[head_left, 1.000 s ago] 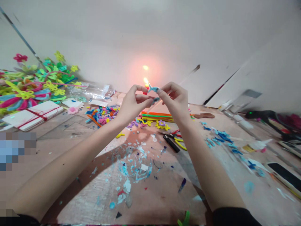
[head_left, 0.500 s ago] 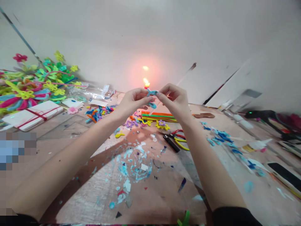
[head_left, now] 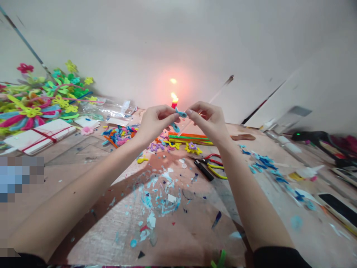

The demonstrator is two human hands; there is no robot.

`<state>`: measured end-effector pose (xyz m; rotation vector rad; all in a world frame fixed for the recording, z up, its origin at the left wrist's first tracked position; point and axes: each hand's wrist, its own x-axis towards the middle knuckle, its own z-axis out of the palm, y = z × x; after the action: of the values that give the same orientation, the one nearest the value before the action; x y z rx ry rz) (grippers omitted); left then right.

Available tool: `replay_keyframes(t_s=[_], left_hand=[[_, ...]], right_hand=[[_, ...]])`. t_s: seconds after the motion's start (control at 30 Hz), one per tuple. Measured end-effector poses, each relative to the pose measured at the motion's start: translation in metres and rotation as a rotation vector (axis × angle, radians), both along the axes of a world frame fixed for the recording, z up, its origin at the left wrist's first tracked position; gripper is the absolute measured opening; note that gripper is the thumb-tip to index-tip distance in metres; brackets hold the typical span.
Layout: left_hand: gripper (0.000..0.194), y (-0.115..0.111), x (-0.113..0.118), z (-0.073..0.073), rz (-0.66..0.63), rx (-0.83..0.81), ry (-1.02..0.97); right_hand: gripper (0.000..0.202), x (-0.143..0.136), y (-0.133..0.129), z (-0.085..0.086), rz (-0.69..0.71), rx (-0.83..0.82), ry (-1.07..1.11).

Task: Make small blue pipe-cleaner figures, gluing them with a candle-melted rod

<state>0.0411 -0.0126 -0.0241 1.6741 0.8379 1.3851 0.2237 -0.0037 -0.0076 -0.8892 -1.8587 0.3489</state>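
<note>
Out in front of the candle, a small light-blue pipe cleaner piece [head_left: 181, 113] with a forked left end is held up off the table. My left hand [head_left: 158, 119] is closed on it between thumb and fingers. A second blue fuzzy bit [head_left: 176, 127] hangs just under those fingertips; whether it joins the first is unclear. My right hand [head_left: 208, 119] pinches at the piece's right tip, thumb and forefinger together. Just behind the fingers a lit red candle [head_left: 174, 104] burns, its lower part hidden by my hands.
Strips of colored pipe cleaners [head_left: 192, 139] lie below my hands, near pliers [head_left: 214, 167] and a black lighter [head_left: 203, 170]. Fuzzy flowers [head_left: 33, 108] pile up at left. Blue pieces [head_left: 263, 162] and a glue bottle [head_left: 302, 173] are right. Paper scraps [head_left: 152, 219] litter the front.
The blue piece has tilted, its right end dropping slightly. Both hands have shifted a little downward, and more of the candle shows above them.
</note>
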Motion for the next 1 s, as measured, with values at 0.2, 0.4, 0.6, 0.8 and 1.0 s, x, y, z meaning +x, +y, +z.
replay_keyframes(t_s=[0.2, 0.4, 0.6, 0.8, 1.0], left_hand=[[0.011, -0.001, 0.003, -0.002, -0.033, -0.006, 0.102], [0.013, -0.001, 0.004, -0.002, -0.021, -0.059, 0.045], [0.013, -0.001, 0.007, -0.005, -0.030, -0.032, -0.005], [0.012, -0.001, 0.004, -0.004, -0.014, 0.006, 0.035], [0.014, 0.007, 0.003, -0.015, -0.066, -0.032, 0.033]], right_hand=[[0.022, -0.003, -0.001, -0.002, 0.002, -0.027, -0.012], [0.017, -0.005, 0.004, -0.002, 0.019, -0.196, 0.276], [0.015, 0.001, 0.011, 0.000, 0.070, -0.413, 0.575], [0.015, 0.016, 0.014, 0.004, 0.041, -0.377, 0.535], [0.014, 0.037, 0.020, 0.009, 0.002, -0.303, 0.538]])
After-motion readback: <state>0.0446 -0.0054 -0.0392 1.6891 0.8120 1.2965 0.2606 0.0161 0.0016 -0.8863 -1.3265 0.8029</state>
